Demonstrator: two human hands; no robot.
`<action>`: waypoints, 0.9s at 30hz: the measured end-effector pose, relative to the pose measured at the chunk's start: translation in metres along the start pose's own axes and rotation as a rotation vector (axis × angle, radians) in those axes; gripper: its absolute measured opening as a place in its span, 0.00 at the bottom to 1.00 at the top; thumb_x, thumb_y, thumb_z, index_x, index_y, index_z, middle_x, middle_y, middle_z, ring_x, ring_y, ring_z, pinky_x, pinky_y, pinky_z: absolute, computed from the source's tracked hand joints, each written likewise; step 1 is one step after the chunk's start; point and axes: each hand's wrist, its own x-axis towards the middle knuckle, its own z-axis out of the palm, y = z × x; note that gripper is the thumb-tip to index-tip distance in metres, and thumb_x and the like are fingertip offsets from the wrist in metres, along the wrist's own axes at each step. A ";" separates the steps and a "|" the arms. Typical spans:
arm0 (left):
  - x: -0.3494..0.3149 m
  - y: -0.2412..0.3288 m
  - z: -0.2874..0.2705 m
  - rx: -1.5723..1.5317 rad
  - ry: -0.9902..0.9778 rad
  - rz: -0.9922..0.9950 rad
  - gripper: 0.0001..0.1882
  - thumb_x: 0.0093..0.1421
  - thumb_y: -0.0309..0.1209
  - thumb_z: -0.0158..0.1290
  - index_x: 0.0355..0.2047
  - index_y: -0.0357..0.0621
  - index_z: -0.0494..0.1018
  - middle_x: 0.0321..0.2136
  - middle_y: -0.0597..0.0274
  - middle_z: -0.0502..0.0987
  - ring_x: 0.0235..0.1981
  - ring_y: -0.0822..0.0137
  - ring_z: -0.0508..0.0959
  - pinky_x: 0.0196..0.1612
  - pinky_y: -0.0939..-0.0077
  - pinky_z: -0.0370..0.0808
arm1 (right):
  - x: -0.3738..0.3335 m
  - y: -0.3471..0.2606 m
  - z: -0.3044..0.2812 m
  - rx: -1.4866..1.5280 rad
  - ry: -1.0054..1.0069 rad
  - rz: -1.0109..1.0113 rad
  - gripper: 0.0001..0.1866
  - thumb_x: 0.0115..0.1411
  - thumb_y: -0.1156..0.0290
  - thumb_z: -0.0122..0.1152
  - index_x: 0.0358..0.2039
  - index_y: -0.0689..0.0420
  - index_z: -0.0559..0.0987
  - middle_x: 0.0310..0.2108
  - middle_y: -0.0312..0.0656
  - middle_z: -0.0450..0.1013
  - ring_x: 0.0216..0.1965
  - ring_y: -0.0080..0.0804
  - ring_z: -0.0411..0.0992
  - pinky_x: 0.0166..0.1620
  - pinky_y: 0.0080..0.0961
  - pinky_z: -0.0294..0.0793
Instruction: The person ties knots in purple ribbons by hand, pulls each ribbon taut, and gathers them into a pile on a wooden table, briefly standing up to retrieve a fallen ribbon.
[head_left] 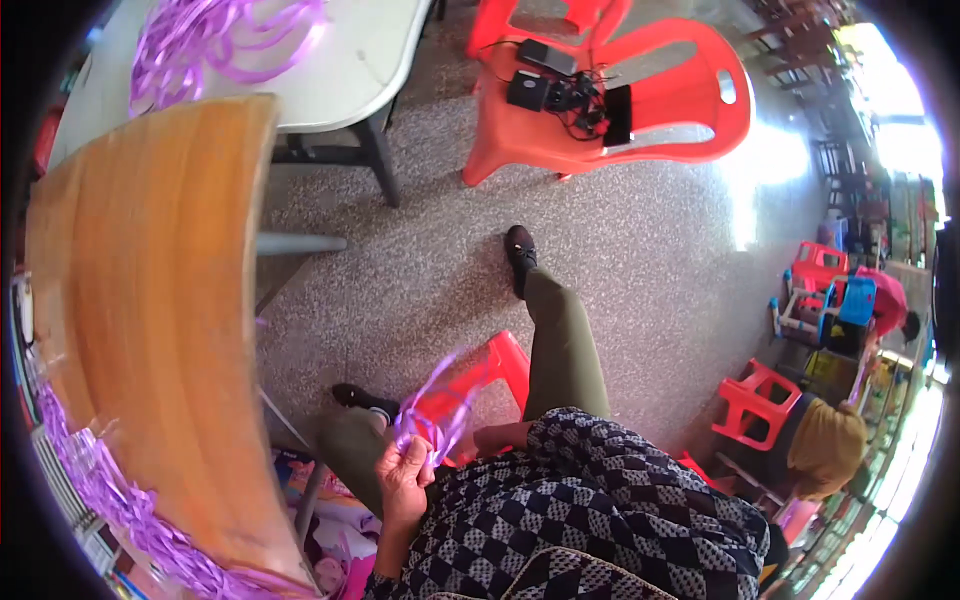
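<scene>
Low in the middle of the head view, my left hand point(403, 476) is closed, thumb on top, around a small bunch of shiny purple ribbon point(458, 418). Loose loops of the ribbon stick up and out past the fingers. My right hand point(497, 438) reaches in from the checked sleeve, right beside the ribbon loops; its fingers are hidden behind the ribbon and my left hand. A red plastic stool point(510, 362) stands just beyond both hands, between my legs.
A wooden tabletop point(160, 330) fills the left, with purple ribbon strips point(120, 495) along its near edge. A white table point(355, 60) bears another purple ribbon heap point(215, 45). Red chairs point(650, 75) hold black devices and cables. Two people sit at right near red stools point(757, 405).
</scene>
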 end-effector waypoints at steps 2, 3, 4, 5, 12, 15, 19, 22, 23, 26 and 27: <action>-0.010 0.017 0.003 0.098 -0.050 -0.009 0.12 0.59 0.37 0.48 0.24 0.41 0.69 0.12 0.73 0.62 0.12 0.81 0.58 0.16 0.86 0.53 | -0.047 0.019 -0.010 0.001 -0.044 -0.002 0.13 0.49 0.63 0.52 0.25 0.59 0.76 0.25 0.49 0.73 0.30 0.44 0.72 0.34 0.44 0.68; -0.017 0.028 0.000 0.125 -0.098 -0.029 0.08 0.59 0.31 0.48 0.26 0.40 0.70 0.13 0.74 0.63 0.14 0.83 0.58 0.18 0.86 0.53 | -0.027 0.010 -0.024 0.005 -0.063 -0.012 0.13 0.49 0.63 0.52 0.25 0.59 0.76 0.25 0.49 0.73 0.29 0.44 0.72 0.34 0.43 0.69; -0.023 0.041 -0.003 0.173 -0.153 -0.003 0.08 0.59 0.32 0.49 0.26 0.40 0.70 0.14 0.74 0.64 0.15 0.83 0.60 0.19 0.87 0.55 | -0.029 0.014 -0.038 0.005 -0.080 -0.024 0.13 0.49 0.63 0.51 0.25 0.59 0.76 0.25 0.49 0.73 0.29 0.44 0.72 0.34 0.43 0.69; -0.028 0.051 -0.006 0.219 -0.213 0.031 0.08 0.58 0.32 0.49 0.27 0.40 0.70 0.14 0.74 0.64 0.16 0.83 0.61 0.19 0.87 0.57 | -0.021 0.012 -0.051 -0.004 -0.091 -0.034 0.13 0.49 0.63 0.51 0.26 0.59 0.76 0.25 0.49 0.73 0.29 0.43 0.72 0.34 0.42 0.69; -0.072 0.105 -0.022 0.510 -0.200 0.417 0.10 0.57 0.34 0.51 0.28 0.40 0.70 0.16 0.74 0.66 0.19 0.82 0.63 0.22 0.86 0.61 | 0.032 -0.009 -0.121 -0.217 -0.126 -0.229 0.13 0.51 0.63 0.51 0.26 0.60 0.76 0.25 0.49 0.73 0.28 0.42 0.72 0.33 0.39 0.70; -0.095 0.131 -0.024 0.273 -0.258 0.345 0.11 0.58 0.35 0.50 0.27 0.39 0.70 0.16 0.73 0.65 0.18 0.81 0.63 0.21 0.86 0.60 | 0.025 0.020 -0.134 -0.332 -0.130 -0.317 0.13 0.52 0.63 0.50 0.27 0.60 0.77 0.25 0.49 0.73 0.28 0.42 0.72 0.33 0.37 0.70; -0.099 0.140 -0.030 -0.124 -0.083 0.656 0.12 0.56 0.34 0.51 0.25 0.36 0.69 0.16 0.66 0.67 0.14 0.79 0.64 0.16 0.86 0.59 | 0.054 0.040 -0.128 -0.473 -0.118 -0.391 0.13 0.52 0.63 0.50 0.27 0.60 0.77 0.26 0.49 0.73 0.28 0.41 0.72 0.32 0.35 0.71; -0.088 0.137 -0.042 -0.271 -0.010 0.877 0.14 0.57 0.36 0.49 0.28 0.35 0.70 0.18 0.64 0.69 0.12 0.78 0.64 0.15 0.86 0.59 | 0.118 -0.018 -0.110 -0.482 -0.151 -0.366 0.13 0.53 0.63 0.49 0.27 0.60 0.77 0.26 0.49 0.73 0.27 0.41 0.72 0.32 0.33 0.72; -0.083 0.141 -0.045 -0.373 -0.048 0.933 0.15 0.57 0.37 0.50 0.28 0.34 0.69 0.18 0.64 0.69 0.13 0.77 0.64 0.15 0.85 0.60 | 0.116 -0.011 -0.100 -0.481 -0.155 -0.343 0.13 0.53 0.64 0.49 0.27 0.60 0.77 0.26 0.50 0.73 0.27 0.40 0.72 0.32 0.33 0.72; -0.085 0.138 -0.059 -0.476 -0.063 0.890 0.15 0.57 0.36 0.50 0.28 0.33 0.69 0.18 0.63 0.70 0.13 0.76 0.65 0.15 0.85 0.61 | 0.070 -0.076 -0.160 0.055 0.164 -0.503 0.07 0.50 0.74 0.54 0.26 0.64 0.77 0.19 0.49 0.70 0.22 0.32 0.71 0.28 0.28 0.72; -0.086 0.139 -0.063 -0.479 -0.060 0.899 0.15 0.57 0.36 0.50 0.28 0.33 0.69 0.18 0.63 0.70 0.13 0.76 0.65 0.15 0.85 0.61 | 0.042 -0.109 -0.198 0.544 0.171 -0.538 0.07 0.49 0.77 0.56 0.29 0.65 0.77 0.19 0.48 0.70 0.22 0.30 0.71 0.28 0.25 0.72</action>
